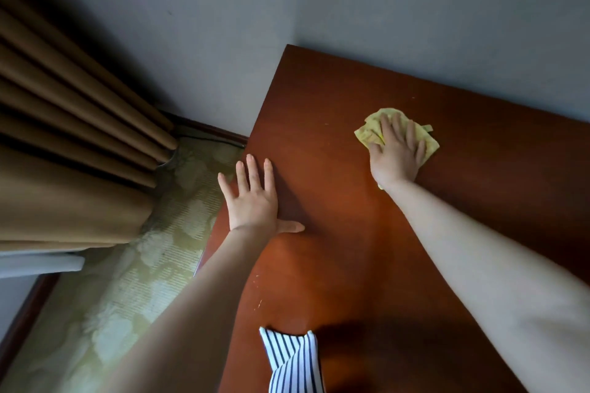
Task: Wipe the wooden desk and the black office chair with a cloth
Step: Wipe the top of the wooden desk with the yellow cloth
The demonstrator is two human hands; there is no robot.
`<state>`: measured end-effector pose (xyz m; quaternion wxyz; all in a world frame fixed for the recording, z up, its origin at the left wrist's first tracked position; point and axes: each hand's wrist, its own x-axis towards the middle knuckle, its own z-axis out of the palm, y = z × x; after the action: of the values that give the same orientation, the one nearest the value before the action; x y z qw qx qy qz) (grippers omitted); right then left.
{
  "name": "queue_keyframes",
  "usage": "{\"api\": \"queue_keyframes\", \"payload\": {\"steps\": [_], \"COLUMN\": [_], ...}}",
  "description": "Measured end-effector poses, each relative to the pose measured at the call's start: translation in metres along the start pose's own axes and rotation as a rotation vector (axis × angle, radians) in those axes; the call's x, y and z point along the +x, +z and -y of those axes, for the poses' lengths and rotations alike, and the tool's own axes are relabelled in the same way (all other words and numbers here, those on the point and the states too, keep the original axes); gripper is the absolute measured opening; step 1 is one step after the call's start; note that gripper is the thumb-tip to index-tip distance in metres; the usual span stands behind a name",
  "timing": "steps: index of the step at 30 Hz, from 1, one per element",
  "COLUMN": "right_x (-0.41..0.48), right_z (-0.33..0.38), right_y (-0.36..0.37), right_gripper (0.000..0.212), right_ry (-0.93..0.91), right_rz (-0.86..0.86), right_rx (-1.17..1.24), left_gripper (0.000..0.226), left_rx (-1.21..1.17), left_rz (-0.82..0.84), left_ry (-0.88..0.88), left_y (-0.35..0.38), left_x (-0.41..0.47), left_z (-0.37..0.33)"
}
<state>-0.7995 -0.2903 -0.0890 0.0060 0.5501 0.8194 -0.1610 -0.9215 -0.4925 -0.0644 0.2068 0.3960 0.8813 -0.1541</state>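
While our right hand point(397, 151) lies flat on the yellow cloth point(424, 140), fingers straight and a little spread, it pins the cloth to the wooden desk point(335, 143) without curling round it. The cloth sits crumpled toward the far side of the desktop, near the grey wall point(415, 3) but apart from it, with a bare strip of wood between its far edge and the line where desk meets wall. A small tip of cloth shows under our wrist.

Our left hand point(252, 198) rests palm down on the desk right at its left edge, fingers straight and fanned, the thumb stretched out to the side across the wood; it holds nothing. The little finger lies at or just past the edge, and we cannot tell which.

Between our two hands the desktop is open wood, and a wide stretch runs from our forearms toward the near edge, where a striped piece of clothing point(292, 360) hangs over it. A few pale specks dot the surface near the left edge.

Left of the desk the floor drops away to a patterned green carpet point(127, 313). Brown curtains point(64, 137) hang well apart from the desk's left edge. A dark baseboard point(210, 129) follows the wall down to the desk's far left corner. We do not see the black office chair.
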Motion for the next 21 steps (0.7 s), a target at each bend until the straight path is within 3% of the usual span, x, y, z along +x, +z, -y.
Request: {"api": "queue_keyframes", "payload": {"steps": [6, 12, 21], "right_x": [0.034, 0.013, -0.071], "right_z": [0.038, 0.073, 0.052], "right_y": [0.004, 0.022, 0.037], "right_gripper": [0.058, 0.055, 0.059], "right_ry": [-0.274, -0.602, -0.632], "right_rz": [0.114, 0.142, 0.128], "right_rx": [-0.046, -0.070, -0.091], "left_gripper": [0.141, 0.142, 0.134], "left_rx": [-0.023, -0.044, -0.097], "left_rz": [0.021, 0.026, -0.013], "left_ry": [-0.044, -0.052, -0.022], "left_y": [0.002, 0.004, 0.004], "left_x": [0.000, 0.002, -0.004], "left_z": [0.001, 0.002, 0.003]}}
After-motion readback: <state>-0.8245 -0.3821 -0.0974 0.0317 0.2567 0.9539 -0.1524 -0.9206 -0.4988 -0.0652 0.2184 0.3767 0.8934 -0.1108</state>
